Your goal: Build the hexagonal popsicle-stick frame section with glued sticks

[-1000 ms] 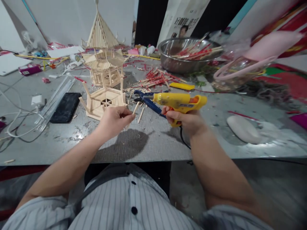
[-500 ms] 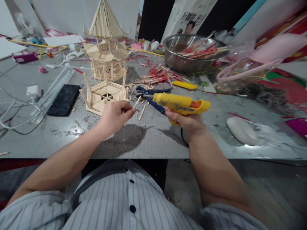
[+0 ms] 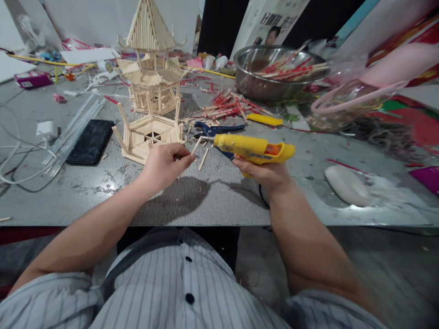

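Observation:
My left hand (image 3: pixel 168 163) pinches a short wooden stick (image 3: pixel 196 145), its free end pointing up and to the right. In my right hand (image 3: pixel 265 171) is a yellow hot glue gun (image 3: pixel 255 147), held level with its metal nozzle at the tip of the stick; whether they touch I cannot tell. Just behind my left hand lies a six-sided wooden stick base (image 3: pixel 137 137) with short upright posts. Behind that stands a tiered stick pagoda (image 3: pixel 154 73) with a pointed roof. Dark blue pliers (image 3: pixel 219 129) lie beyond the glue gun, partly hidden by it.
A loose stick (image 3: pixel 203 159) lies between my hands. Red-tipped sticks (image 3: pixel 226 108) are piled near a steel bowl (image 3: pixel 274 89). A yellow cutter (image 3: pixel 265 119) lies to the right. On the left are a black phone (image 3: pixel 90 142) and a white charger (image 3: pixel 47 130); a white mouse-shaped object (image 3: pixel 346 185) sits at right.
The glue gun in my right hand has moved slightly left, bringing its nozzle to the stick's tip. My left hand has stayed nearly still with the stick.

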`<move>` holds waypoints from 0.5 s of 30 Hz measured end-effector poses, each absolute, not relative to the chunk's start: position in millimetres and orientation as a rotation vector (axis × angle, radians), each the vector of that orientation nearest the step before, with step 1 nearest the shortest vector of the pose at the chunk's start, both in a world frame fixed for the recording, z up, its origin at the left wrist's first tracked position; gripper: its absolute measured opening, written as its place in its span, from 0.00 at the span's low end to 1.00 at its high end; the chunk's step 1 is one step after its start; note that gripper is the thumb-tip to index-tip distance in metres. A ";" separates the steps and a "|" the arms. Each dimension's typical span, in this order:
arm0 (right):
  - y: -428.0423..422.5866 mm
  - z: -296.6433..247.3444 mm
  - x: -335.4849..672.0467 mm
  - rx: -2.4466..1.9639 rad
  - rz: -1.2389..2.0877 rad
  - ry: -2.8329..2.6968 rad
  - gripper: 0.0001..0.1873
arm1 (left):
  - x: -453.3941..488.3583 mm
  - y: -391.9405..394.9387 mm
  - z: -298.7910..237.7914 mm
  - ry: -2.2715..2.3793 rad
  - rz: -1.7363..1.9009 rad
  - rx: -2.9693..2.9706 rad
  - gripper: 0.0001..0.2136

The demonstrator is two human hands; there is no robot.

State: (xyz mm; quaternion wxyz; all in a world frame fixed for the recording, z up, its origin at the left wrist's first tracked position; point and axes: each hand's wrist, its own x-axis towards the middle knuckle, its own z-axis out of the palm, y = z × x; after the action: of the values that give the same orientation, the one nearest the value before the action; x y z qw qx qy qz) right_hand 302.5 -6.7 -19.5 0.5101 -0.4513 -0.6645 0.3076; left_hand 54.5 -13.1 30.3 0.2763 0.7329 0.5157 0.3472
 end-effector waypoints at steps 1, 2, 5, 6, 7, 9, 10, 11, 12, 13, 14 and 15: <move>-6.9 -19.4 302.2 -1.089 0.745 -1.596 0.17 | 54.6 -13.1 30.4 1.384 0.927 1.966 0.07; -7.0 -19.4 301.8 -1.093 0.748 -1.590 0.17 | 54.7 -13.2 30.6 1.383 0.920 1.963 0.07; -7.4 -19.7 301.1 -1.113 0.761 -1.564 0.17 | 54.9 -13.7 31.6 1.380 0.904 1.951 0.07; -7.5 -19.8 300.9 -1.117 0.768 -1.561 0.17 | 54.9 -13.9 32.0 1.380 0.901 1.947 0.07; -7.6 -19.7 300.8 -1.115 0.771 -1.559 0.17 | 55.0 -14.1 32.4 1.380 0.901 1.943 0.07; -7.7 -19.2 300.5 -1.109 0.774 -1.567 0.16 | 54.9 -14.4 33.2 1.381 0.900 1.934 0.07; -7.8 -18.8 300.2 -1.108 0.771 -1.570 0.16 | 54.9 -14.5 33.6 1.382 0.894 1.929 0.07; -7.9 -18.3 300.0 -1.113 0.773 -1.573 0.16 | 54.9 -14.5 33.9 1.380 0.890 1.924 0.07; -8.0 -17.8 299.7 -1.120 0.771 -1.568 0.17 | 54.8 -14.5 34.1 1.378 0.887 1.920 0.07; -8.2 -17.3 299.4 -1.129 0.773 -1.562 0.17 | 54.7 -14.5 34.3 1.374 0.884 1.918 0.07; -8.3 -17.0 299.1 -1.139 0.781 -1.558 0.17 | 54.6 -14.4 34.4 1.370 0.883 1.919 0.08; -8.4 -16.6 298.9 -1.142 0.784 -1.550 0.18 | 54.4 -14.3 34.4 1.368 0.886 1.921 0.08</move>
State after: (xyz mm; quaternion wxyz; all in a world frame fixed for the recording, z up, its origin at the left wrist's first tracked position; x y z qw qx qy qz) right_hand 298.9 -8.4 -16.6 0.5066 -0.4735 -0.6429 0.3253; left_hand 54.4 -14.3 34.4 0.3061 0.7261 0.5169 0.3346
